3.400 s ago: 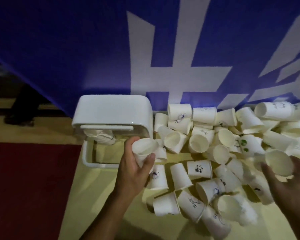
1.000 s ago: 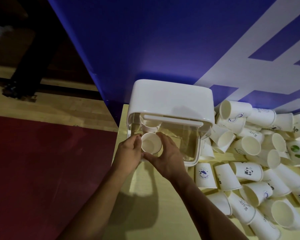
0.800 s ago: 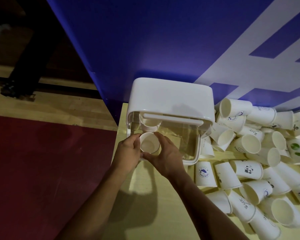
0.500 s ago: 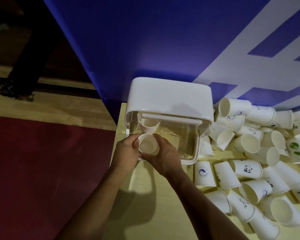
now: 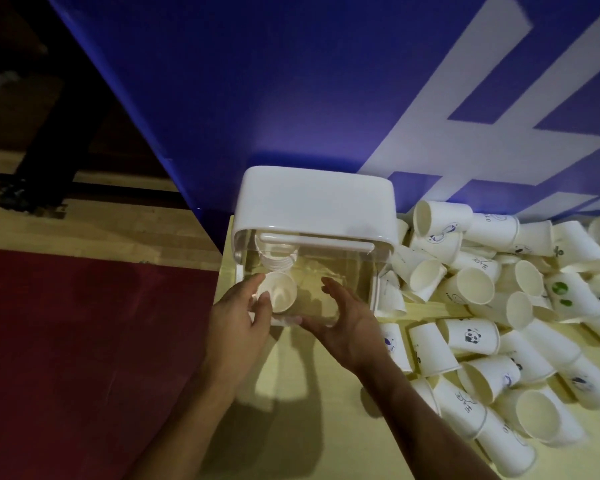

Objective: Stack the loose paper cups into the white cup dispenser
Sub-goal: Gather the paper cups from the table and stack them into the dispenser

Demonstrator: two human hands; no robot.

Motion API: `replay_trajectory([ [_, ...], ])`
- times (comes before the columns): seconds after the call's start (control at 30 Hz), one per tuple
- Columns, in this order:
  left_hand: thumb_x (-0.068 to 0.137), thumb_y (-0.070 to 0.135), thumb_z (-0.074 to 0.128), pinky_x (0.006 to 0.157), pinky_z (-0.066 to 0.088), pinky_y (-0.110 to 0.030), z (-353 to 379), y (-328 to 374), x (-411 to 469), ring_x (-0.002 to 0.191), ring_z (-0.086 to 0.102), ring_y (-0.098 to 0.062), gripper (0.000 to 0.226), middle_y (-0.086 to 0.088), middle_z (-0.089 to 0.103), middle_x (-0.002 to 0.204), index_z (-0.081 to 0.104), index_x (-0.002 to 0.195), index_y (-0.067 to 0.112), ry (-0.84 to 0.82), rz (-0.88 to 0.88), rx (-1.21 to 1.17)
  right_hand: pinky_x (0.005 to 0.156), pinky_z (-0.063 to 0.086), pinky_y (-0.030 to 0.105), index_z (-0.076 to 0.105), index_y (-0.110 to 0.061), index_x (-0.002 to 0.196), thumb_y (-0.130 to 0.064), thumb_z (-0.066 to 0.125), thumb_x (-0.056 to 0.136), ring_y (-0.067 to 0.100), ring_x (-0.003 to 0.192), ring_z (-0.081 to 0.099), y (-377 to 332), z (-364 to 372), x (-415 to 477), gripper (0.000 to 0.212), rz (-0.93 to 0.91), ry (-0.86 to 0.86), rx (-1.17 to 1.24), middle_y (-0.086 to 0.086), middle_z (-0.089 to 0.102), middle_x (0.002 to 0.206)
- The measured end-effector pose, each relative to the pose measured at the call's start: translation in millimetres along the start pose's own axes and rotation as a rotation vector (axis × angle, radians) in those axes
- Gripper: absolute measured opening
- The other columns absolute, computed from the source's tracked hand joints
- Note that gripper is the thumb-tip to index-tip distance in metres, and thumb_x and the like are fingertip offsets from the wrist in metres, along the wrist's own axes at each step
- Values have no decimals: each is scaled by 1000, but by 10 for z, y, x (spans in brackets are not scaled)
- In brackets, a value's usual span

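In the middle of the frame, the left hand (image 5: 237,323) pinches a paper cup (image 5: 280,293) at the white cup dispenser (image 5: 316,202). The right hand (image 5: 347,328) is spread. The cup looks light and squashy, so hold its rim softly.

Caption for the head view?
Left hand holds a paper cup at the white dispenser; right hand open beside it.

The yellow table (image 5: 291,445) bears the white dispenser (image 5: 316,199) and paper cups (image 5: 471,336) (mostly toppled).
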State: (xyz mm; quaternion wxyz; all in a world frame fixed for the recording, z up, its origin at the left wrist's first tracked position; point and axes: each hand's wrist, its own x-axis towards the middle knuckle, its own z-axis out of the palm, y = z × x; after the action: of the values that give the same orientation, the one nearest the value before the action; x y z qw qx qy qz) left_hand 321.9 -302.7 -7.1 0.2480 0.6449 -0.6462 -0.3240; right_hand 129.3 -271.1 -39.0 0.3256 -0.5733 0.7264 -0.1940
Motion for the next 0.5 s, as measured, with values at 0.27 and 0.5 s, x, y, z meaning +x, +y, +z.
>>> replay_trajectory([
  [0.27, 97, 41, 55, 82, 46, -6, 666, 1269, -177, 104, 64, 1, 38, 15, 68, 120, 62, 131, 28, -187, 323, -111, 100, 52, 27, 60, -27, 137, -57, 76, 84, 3, 117, 62, 727, -1165, -459, 64, 29, 249, 105, -11, 67, 128],
  [0.5, 94, 37, 65, 93, 52, -25, 1778, 2172, -68, 121, 58, -9, 47, 7, 60, 137, 56, 139, 25, -305, 463, -33, 101, 52, 33, 57, -32, 140, -59, 74, 84, 2, 120, 59, 1617, -2181, -631, 64, 140, 389, 117, -16, 66, 129],
])
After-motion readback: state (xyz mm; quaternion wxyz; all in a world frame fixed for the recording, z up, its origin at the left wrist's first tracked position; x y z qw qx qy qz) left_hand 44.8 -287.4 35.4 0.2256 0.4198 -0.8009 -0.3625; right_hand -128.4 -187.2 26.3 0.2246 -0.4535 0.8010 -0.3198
